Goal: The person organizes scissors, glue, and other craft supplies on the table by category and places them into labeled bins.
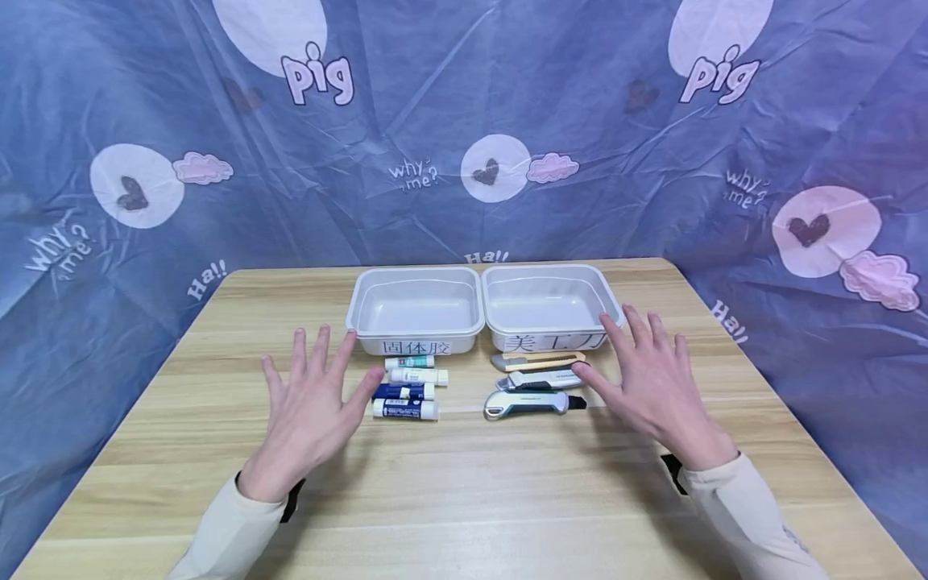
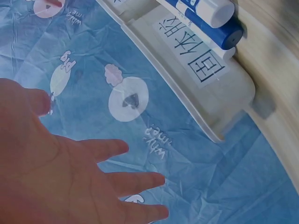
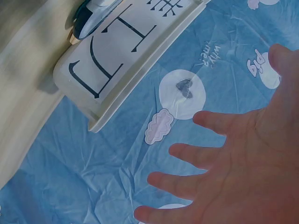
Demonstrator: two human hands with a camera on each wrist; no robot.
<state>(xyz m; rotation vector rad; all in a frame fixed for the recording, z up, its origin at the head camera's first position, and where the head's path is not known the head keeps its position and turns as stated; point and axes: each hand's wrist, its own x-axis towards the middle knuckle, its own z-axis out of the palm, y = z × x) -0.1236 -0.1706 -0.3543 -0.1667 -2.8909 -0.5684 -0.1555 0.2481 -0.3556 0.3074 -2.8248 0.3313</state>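
Note:
My left hand point(image 1: 310, 411) hovers with fingers spread, just left of several glue sticks point(image 1: 406, 409) lying in a column. My right hand point(image 1: 656, 383) is likewise spread, to the right of three utility knives: a yellow one point(image 1: 540, 360), a silver-grey one point(image 1: 544, 379) and a pale one with a black tip point(image 1: 529, 403). Neither hand holds anything. Behind the glue sticks stands a white plastic box point(image 1: 377, 338) with a Chinese label; a matching box point(image 1: 500, 340) stands behind the knives. Both wrist views show an open palm, the left point(image 2: 56, 172) and the right point(image 3: 247, 158).
The wooden table point(image 1: 464, 499) has its back edge just behind the two boxes, which stand side by side. A blue printed cloth point(image 1: 406, 105) hangs behind the table and along both sides.

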